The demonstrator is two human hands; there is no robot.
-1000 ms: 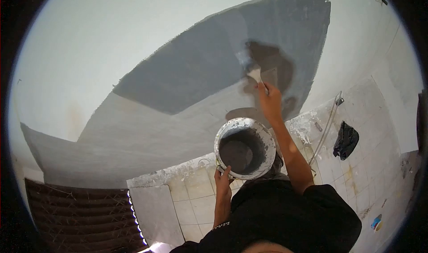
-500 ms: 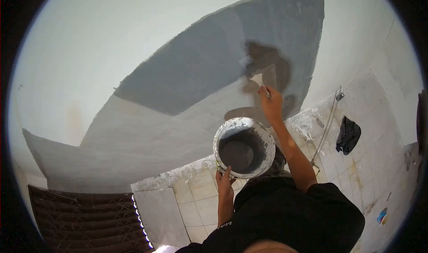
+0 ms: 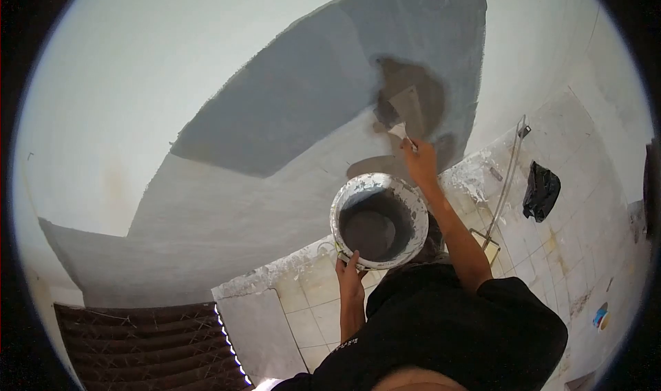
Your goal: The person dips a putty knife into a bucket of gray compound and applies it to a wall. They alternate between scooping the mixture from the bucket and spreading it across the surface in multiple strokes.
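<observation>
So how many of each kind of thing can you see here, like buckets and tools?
Bucket: 1
Putty knife: 1
Hands: 2, left hand and right hand
Black bag on the floor: 1
Long metal tool on the floor: 1
Total: 6

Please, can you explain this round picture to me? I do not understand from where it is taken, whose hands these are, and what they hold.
The camera sits on a person's head and looks down, so the round, bent view shows that person's own arms and black shirt. The left hand holds up a white bucket with grey paste inside. The right hand grips a flat scraper and presses its blade to the wall, where a darker, wet-looking patch lies inside a larger grey area. Below is a pale tiled floor with a black bag, a thin metal rod and a dark grating at lower left.
</observation>
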